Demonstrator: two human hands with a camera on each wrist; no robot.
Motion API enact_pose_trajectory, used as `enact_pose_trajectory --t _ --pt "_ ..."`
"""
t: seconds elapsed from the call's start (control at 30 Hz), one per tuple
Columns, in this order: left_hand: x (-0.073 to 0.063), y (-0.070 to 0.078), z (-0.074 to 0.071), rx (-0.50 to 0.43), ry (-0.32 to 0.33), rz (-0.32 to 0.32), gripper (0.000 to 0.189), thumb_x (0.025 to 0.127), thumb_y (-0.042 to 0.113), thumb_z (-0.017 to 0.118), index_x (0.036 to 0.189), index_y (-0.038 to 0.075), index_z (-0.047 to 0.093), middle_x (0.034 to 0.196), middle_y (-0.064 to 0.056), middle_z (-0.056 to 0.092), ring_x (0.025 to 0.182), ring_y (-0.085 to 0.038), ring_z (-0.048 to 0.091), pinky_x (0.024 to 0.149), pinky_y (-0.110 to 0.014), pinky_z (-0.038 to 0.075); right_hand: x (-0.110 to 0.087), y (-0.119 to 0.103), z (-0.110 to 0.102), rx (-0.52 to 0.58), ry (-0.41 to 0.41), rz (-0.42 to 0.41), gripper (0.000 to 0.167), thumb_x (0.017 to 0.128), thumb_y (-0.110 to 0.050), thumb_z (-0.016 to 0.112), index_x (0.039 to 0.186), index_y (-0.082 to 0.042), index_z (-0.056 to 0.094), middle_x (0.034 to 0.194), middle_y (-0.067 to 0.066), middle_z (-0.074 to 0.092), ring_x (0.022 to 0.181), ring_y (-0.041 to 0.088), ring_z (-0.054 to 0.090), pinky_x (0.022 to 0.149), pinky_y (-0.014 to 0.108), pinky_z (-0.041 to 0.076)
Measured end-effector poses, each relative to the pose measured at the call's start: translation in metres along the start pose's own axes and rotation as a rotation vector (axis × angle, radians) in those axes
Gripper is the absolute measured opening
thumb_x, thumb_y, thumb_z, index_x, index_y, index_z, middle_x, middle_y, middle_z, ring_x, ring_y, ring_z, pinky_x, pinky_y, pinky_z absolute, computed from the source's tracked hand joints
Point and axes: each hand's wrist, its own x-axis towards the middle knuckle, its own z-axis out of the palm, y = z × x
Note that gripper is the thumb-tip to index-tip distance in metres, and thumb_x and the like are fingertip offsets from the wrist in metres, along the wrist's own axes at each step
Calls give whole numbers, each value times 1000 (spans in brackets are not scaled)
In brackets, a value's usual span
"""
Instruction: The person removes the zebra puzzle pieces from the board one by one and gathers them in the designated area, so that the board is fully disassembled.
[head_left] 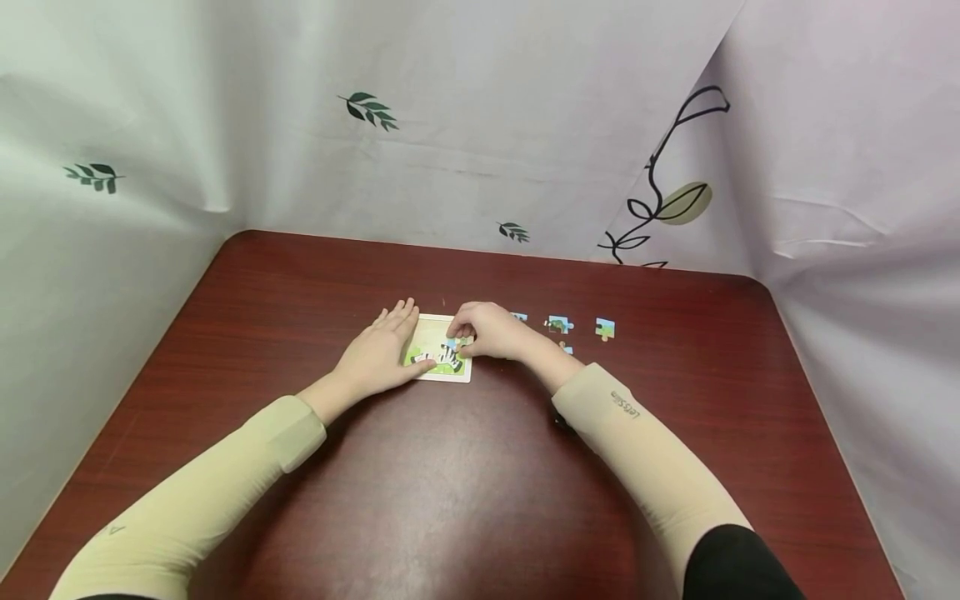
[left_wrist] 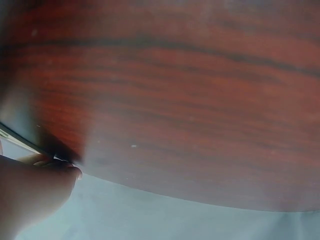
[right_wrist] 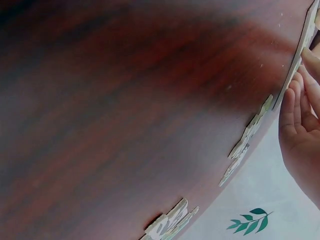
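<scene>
A small white-bordered puzzle board (head_left: 431, 323) lies on the table with part of a zebra picture (head_left: 441, 358) in it. My left hand (head_left: 377, 354) rests flat along the board's left edge, fingers straight and thumb over its lower part. From the right, my right hand (head_left: 489, 330) pinches a jigsaw piece (head_left: 453, 342) with blue on it, over the board's right side. In the right wrist view its fingers (right_wrist: 289, 107) are bent at the board's edge; the piece itself is mostly hidden by them.
Several loose jigsaw pieces lie right of the board, among them a green-and-blue piece (head_left: 558, 324) and a piece (head_left: 604, 327) farthest right. The dark red wooden table (head_left: 442, 492) meets a pale curtain (head_left: 465, 125) with leaf prints behind.
</scene>
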Motion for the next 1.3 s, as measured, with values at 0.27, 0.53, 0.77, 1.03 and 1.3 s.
enact_pose_trajectory --t 0.27,0.53,0.77,1.03,1.3 --pt "0 0 1 1 4 2 102 95 57 71 161 -10 32 172 -28 28 163 -40 27 134 -54 25 2 -1 0 33 -1 13 22 87 -5 84 107 -8 76 101 4 71 92 15 65 83 23 54" --pt "1 0 0 7 7 3 103 95 58 70 161 -10 33 172 -27 29 162 -39 28 134 -54 26 2 -2 -1 45 23 0 20 88 -3 82 105 -8 75 96 4 73 87 15 67 80 23 56" --pt "1 1 0 0 3 -1 102 95 58 70 161 -10 33 172 -27 28 163 -39 27 134 -54 25 1 -3 -1 81 45 -1 15 88 -4 82 101 -9 76 90 2 73 83 13 66 77 20 55" --pt "1 1 -1 4 4 2 103 95 58 70 161 -10 33 172 -27 28 163 -40 27 134 -54 25 -2 0 0 203 61 5 11 90 -4 82 98 -8 76 87 4 75 80 10 68 75 19 59" --pt "0 2 -2 2 4 4 102 95 57 70 161 -11 33 171 -28 28 162 -40 27 134 -54 25 -5 8 -3 297 89 34 12 91 -4 83 101 -4 77 95 8 78 85 14 72 80 22 62"
